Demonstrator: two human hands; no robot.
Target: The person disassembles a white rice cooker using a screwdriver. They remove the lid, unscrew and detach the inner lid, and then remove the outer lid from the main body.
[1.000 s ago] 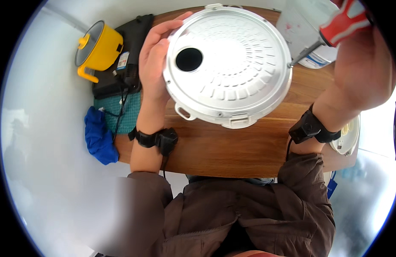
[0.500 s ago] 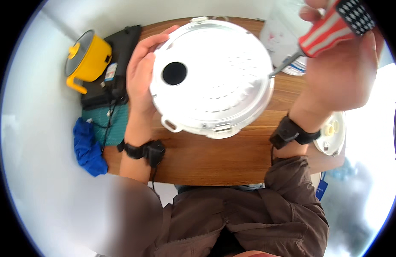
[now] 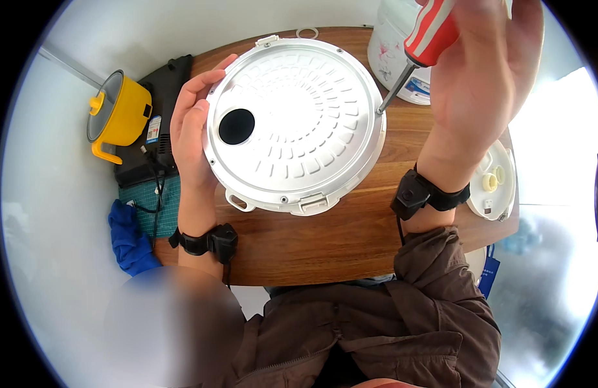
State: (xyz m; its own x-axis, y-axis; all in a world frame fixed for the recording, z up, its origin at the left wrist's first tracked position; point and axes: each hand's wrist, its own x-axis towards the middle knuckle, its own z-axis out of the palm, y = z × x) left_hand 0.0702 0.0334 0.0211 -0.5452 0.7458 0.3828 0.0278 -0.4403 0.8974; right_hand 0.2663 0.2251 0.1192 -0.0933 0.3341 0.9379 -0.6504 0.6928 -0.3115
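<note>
The lid [image 3: 294, 123], a round white metal one with a dark round hole near its left side, is held tilted above the wooden table [image 3: 325, 239]; the left hand [image 3: 192, 132] grips its left rim, fingers curled over the edge; the right hand [image 3: 483, 77] is closed around the red-and-white handle of a screwdriver [image 3: 415, 55], whose tip touches the lid's right rim. Both wrists wear black bands. To the left stand a yellow pot [image 3: 121, 116] and a black appliance [image 3: 158, 123]; a blue cloth [image 3: 131, 239] lies nearer the person; a white cooker body [image 3: 396, 48] stands behind the lid, and a white plastic part [image 3: 496, 184] lies at the right edge.
</note>
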